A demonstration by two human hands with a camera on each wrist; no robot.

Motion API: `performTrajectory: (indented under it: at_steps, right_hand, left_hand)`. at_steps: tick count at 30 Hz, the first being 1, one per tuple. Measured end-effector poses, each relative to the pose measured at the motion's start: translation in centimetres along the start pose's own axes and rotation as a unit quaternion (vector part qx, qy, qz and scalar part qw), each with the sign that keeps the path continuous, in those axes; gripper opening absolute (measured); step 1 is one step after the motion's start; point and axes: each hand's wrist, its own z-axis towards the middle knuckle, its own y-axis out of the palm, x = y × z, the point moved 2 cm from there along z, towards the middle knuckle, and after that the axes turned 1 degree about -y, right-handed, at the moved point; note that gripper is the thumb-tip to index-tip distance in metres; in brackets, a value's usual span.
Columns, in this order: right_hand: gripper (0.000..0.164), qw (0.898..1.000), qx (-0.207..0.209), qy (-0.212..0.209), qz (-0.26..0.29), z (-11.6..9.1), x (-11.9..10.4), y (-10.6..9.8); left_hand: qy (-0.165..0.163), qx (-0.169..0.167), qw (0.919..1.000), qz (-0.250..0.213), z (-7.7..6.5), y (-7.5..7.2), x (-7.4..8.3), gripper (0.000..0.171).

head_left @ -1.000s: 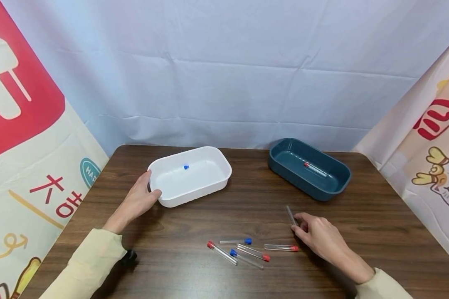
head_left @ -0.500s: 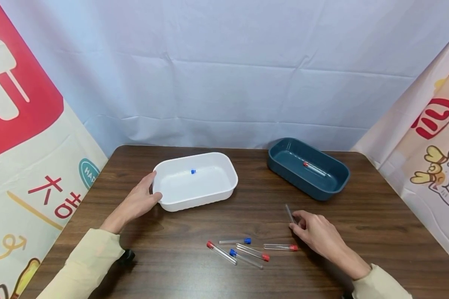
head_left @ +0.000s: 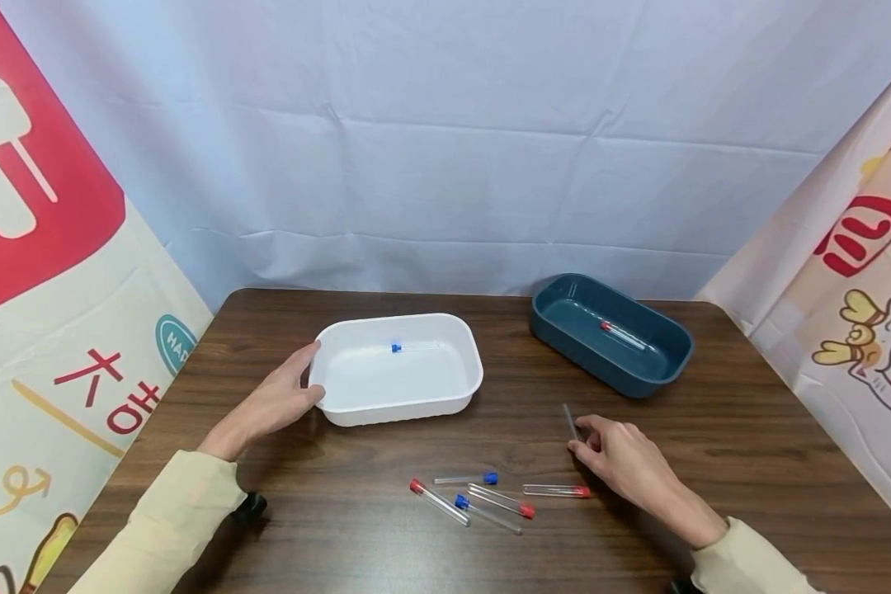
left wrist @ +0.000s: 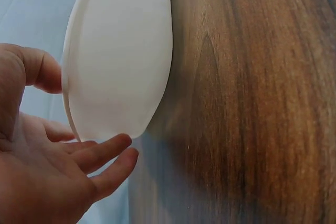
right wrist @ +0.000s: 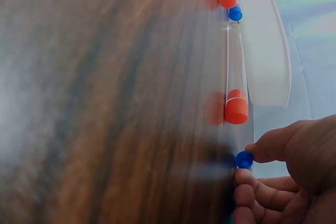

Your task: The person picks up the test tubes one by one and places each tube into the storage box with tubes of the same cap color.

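Note:
My left hand (head_left: 278, 396) holds the left end of a white basin (head_left: 401, 412), thumb at the near corner. In the left wrist view, its thumb (left wrist: 44, 71) bends at the basin's rim and the fingers lie against the end. A clear test tube with a blue cap (head_left: 397, 348) lies inside the basin. My right hand (head_left: 627, 462) pinches another test tube (head_left: 570, 421) low over the table. The right wrist view shows that tube's blue cap (right wrist: 244, 159) between thumb and fingers.
Several test tubes lie mid-table, including a red-capped one (head_left: 557, 491) and a blue-capped one (head_left: 464, 478). A dark teal basin (head_left: 601, 367) at back right holds a red-capped tube (head_left: 624, 334). A pale cloth (head_left: 453, 190) hangs behind the brown table (head_left: 371, 528).
The white basin has slid right and slightly toward me, turning straighter, with my left hand following. The tube inside shifted with it. My right hand has drifted slightly left, still pinching its tube.

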Motion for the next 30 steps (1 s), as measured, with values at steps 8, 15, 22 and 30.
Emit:
performTrajectory:
  at_steps: [8,15,22,30]
  right_hand:
    - [0.039,1.0,-0.007,-0.005,0.013,0.1,-0.1,0.2]
    - [0.039,1.0,-0.017,-0.006,0.017,0.4,-0.1,0.1]
    - [0.044,0.998,-0.028,-0.026,0.041,0.7,0.2,-0.3]
    - [0.065,0.99,-0.075,-0.085,0.089,1.5,1.1,-1.4]
  left_hand:
    - [0.008,-0.012,0.9999,-0.003,0.1,0.1,-0.2,0.078]
    - [0.011,-0.034,0.9993,-0.015,0.0,-0.2,-0.5,0.079]
    - [0.007,-0.044,0.9989,-0.016,0.2,-0.6,-0.6,0.08]
    - [0.005,-0.053,0.9983,-0.024,0.3,-0.7,-0.5,0.081]
